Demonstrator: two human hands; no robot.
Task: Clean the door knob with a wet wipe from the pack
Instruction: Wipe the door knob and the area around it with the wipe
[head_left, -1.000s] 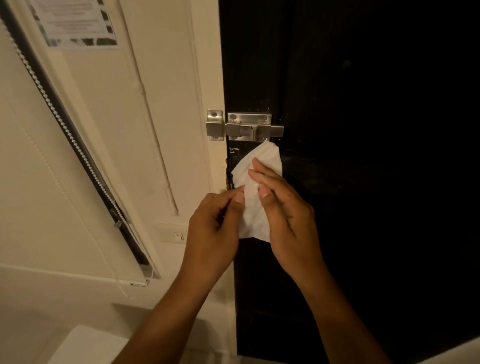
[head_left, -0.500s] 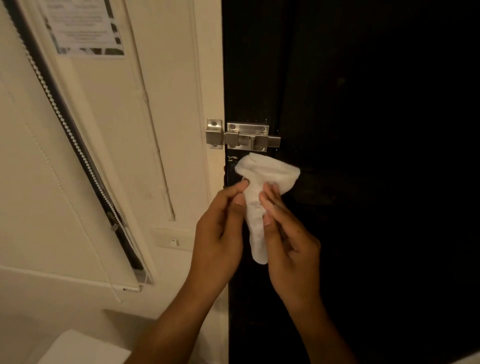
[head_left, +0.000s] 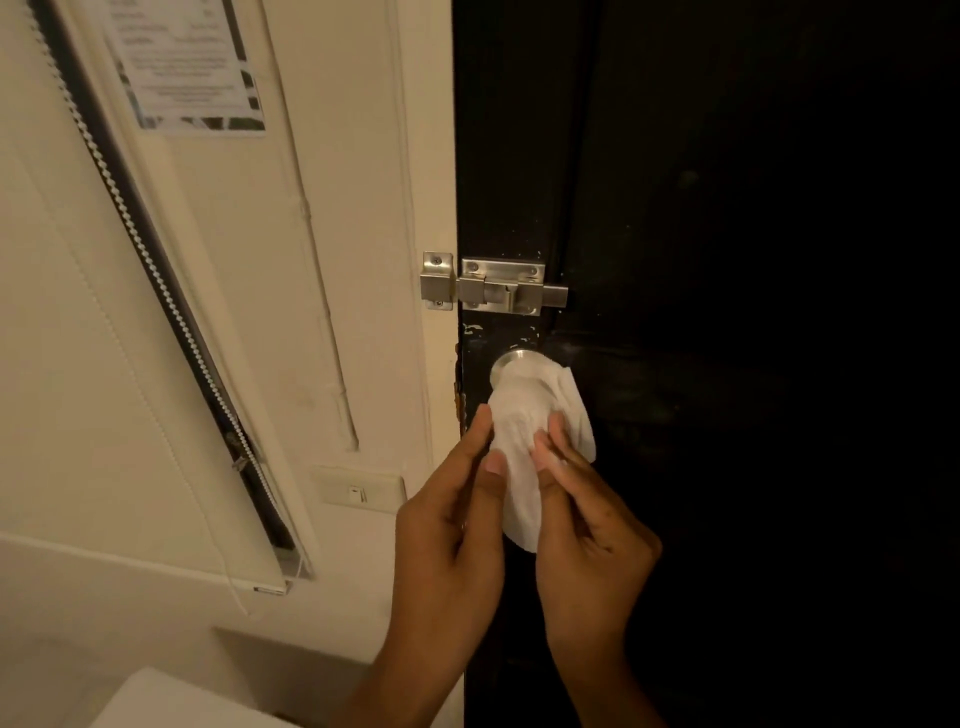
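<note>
Now we pinch the wet wipe (head_left: 524, 441) with our left hand (head_left: 452, 525) and right hand (head_left: 587, 525); it drapes over the door knob (head_left: 511, 361), just above both hands, mid-frame.

Both forearms reach up and forward, close together. The left hand (head_left: 452, 525) pinches the wet wipe (head_left: 524, 447) between thumb and forefinger, while the right hand (head_left: 592, 525) grips it with curled fingers.
</note>
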